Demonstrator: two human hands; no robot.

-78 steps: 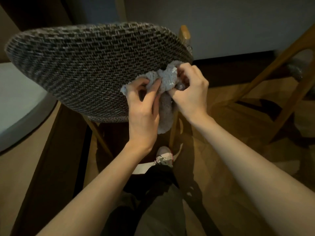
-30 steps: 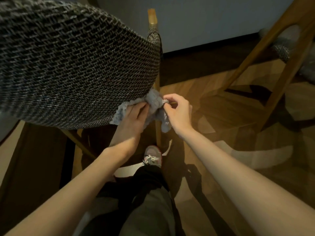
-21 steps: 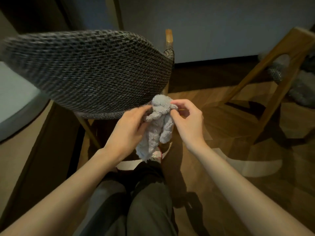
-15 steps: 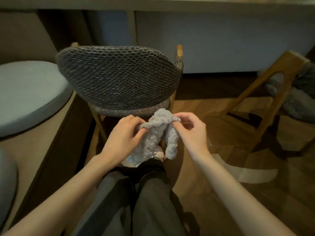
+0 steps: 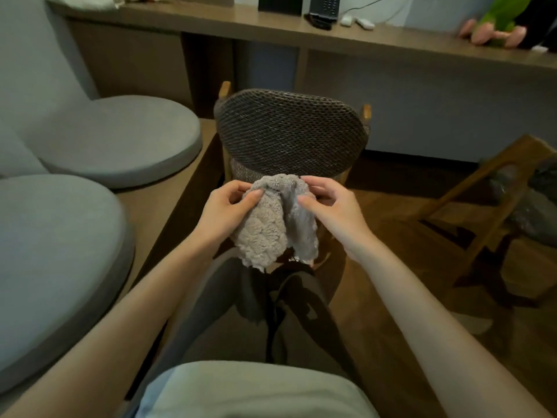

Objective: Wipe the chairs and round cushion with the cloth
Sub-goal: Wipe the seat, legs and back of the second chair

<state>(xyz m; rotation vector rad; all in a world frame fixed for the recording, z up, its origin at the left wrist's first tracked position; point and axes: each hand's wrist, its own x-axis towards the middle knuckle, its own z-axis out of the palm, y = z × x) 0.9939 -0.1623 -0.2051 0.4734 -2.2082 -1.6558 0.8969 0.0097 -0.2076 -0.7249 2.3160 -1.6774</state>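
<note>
I hold a fluffy grey cloth in front of me with both hands. My left hand pinches its upper left edge and my right hand pinches its upper right edge, so the cloth hangs down in folds. Just beyond it stands a chair whose woven dark grey back faces me, with wooden posts at both upper corners. The cloth is not touching the chair. Two round grey cushions lie at the left, one far and one near. A second wooden chair stands at the right.
A long wooden shelf runs along the back wall with a phone, remotes and a green and pink object on it. The floor is wood parquet. My legs in dark trousers show below the cloth.
The cloth has come off the chair back's lower edge and is now held up between both hands. The view has pulled back and risen, showing the whole chair back, cushions and shelf.
</note>
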